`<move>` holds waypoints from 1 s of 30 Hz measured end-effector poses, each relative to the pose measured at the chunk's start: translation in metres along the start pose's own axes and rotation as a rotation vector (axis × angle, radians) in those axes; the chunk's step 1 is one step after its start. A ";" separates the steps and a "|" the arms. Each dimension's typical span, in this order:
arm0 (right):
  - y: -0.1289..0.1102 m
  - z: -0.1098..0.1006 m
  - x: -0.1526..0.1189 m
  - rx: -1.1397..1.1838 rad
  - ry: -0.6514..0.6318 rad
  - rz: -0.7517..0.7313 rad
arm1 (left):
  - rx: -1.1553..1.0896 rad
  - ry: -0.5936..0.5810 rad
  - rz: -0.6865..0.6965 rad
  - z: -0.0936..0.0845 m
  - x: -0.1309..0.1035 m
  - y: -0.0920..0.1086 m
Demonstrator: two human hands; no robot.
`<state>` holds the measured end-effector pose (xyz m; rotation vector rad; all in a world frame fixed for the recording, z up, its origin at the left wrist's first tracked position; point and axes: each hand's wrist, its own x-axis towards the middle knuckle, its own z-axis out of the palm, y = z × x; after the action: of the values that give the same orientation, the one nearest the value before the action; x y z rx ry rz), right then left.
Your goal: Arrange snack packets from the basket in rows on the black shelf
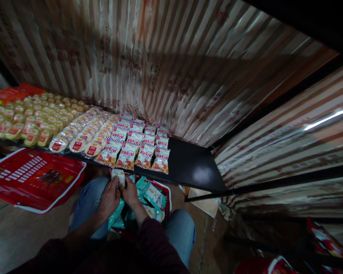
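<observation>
My left hand (109, 198) and my right hand (129, 191) are close together below the shelf's front edge. Both grip a small white and teal packet (119, 176), one at each side of it. Beneath them, between my knees, a red basket (168, 198) holds several teal and white packets (154, 196). Just beyond my hands, rows of white and orange snack packets (126, 155) stand on the black shelf (193, 163). The undersides of my fingers are hidden.
Left on the shelf are round white packaged cakes (77, 144) and yellow packaged ones (32, 136). A red basket (40, 199) with a dark packet lies on the floor at left. Striped sheeting (160, 68) hangs behind. Dark metal bars (274, 180) run at right.
</observation>
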<state>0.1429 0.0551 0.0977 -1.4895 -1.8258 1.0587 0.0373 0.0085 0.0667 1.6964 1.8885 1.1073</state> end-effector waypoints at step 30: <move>0.042 -0.035 -0.048 0.588 0.119 0.217 | -0.462 -0.239 -0.356 -0.001 -0.009 0.028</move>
<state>0.2049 0.0200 0.0847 -1.3590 -1.1430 1.4228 0.0571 -0.0018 0.0866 1.1303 1.5542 1.0404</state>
